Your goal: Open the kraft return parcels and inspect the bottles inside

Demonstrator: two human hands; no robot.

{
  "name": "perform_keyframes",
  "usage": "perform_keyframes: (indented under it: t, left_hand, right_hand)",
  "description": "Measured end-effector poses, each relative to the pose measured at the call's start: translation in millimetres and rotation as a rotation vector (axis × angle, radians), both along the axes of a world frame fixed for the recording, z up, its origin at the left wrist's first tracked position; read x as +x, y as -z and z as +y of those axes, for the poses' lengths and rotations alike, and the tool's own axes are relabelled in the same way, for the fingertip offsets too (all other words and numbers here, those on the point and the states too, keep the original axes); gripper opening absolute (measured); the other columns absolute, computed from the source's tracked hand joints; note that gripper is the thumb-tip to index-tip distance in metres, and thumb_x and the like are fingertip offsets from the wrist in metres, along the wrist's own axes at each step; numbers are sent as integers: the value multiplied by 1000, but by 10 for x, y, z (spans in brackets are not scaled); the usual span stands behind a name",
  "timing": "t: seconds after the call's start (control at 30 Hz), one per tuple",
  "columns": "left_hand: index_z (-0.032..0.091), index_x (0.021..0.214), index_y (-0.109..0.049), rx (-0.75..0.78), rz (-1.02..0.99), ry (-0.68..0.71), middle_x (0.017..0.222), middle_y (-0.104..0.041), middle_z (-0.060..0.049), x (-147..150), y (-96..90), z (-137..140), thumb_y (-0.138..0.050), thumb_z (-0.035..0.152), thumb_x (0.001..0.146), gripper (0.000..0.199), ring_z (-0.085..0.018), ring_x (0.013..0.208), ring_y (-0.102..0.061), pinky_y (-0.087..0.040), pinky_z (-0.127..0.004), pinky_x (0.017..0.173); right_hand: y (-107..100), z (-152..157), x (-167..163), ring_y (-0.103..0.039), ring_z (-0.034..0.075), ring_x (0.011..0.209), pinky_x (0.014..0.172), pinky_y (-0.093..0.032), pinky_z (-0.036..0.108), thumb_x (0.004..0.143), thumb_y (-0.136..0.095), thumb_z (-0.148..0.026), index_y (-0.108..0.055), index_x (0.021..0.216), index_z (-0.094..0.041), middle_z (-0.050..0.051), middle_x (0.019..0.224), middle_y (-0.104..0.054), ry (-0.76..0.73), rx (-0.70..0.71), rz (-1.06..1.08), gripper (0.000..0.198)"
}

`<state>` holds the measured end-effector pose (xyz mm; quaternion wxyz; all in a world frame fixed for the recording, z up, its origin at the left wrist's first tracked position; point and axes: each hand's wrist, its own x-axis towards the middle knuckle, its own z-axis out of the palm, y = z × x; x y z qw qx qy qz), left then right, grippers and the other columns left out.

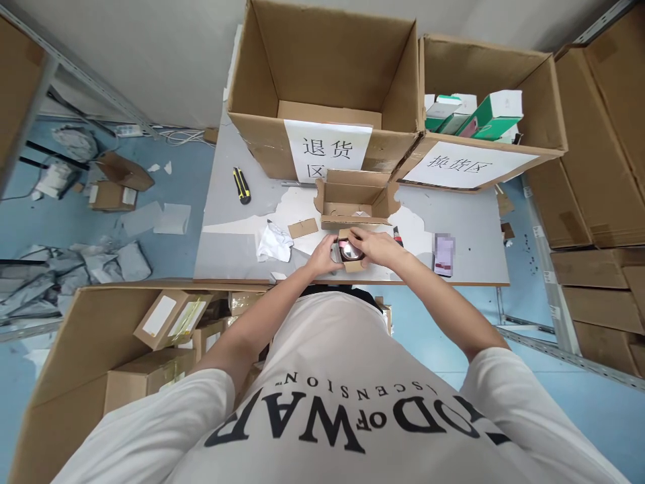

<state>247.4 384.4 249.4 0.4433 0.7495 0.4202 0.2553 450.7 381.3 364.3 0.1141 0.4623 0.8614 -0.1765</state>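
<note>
Work on the small box [353,267] looks partway along: it stands open at the table's [226,262] near edge, in front of the person, with a shiny round object [351,251] showing inside. The 2 hands share the hold. The left hand [324,257] is curled closed against the box's left side; the right hand [375,247] is closed around its right side, fingers bent over the top edge. Whether any fingertip presses on the shiny object, I cannot tell.

Already done, judging by how things lie: the carton [335,220] just beyond the hands has its flaps up, and a cardboard scrap [303,228] and crumpled white wrapping [275,242] lie loose to the left. The yellow-and-black knife [242,185] lies apart, untouched.

Not yet done: the shiny object sits within the small box, which is outside both the carton and the 2 big labelled boxes behind. The right-hand big box [537,101] holds green-and-white packs [506,107]. Several brown parcels [164,319] in the lower left look closed.
</note>
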Motion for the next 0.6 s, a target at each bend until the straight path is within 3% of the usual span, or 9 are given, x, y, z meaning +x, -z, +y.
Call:
perform_keyframes:
  t: [0.17, 0.37, 0.5, 0.6]
  left_hand:
    - [22, 116, -48, 15, 3, 22, 112, -54, -7, 8, -23, 14, -82, 30, 55, 70, -28, 106, -57, -53, -43, 82]
    - [21, 116, -47, 34, 19, 20, 110, -55, -8, 23, -65, 13, -82, 31, 54, 72, -29, 106, -57, -51, -45, 86]
    - [21, 119, -46, 47, 29, 5, 114, -54, -8, 51, -71, 19, -81, 26, 53, 75, -30, 110, -55, -51, -45, 88]
    - [21, 116, -46, 50, 63, 10, 113, -54, -8, 68, -69, 31, -79, 23, 52, 73, -30, 108, -56, -51, -46, 88]
  right_hand:
    - [-31, 38, -3, -62, 22, 94, 63, -43, 28, 91, -52, -28, -53, 131, -31, 7, 134, -51, -104, 8, 3, 40]
    - [-20, 100, -147, -54, 28, 105, 70, -45, 33, 74, -64, -13, -64, 115, -16, 15, 126, -53, -161, 80, -42, 40]
    - [-9, 86, -237, -49, 31, 108, 78, -44, 40, 72, -63, -15, -67, 107, -13, 18, 132, -49, -180, 160, -89, 35]
    - [-5, 119, -221, -48, 31, 106, 82, -41, 42, 72, -63, -20, -67, 105, -11, 19, 129, -51, -302, 192, -85, 35]
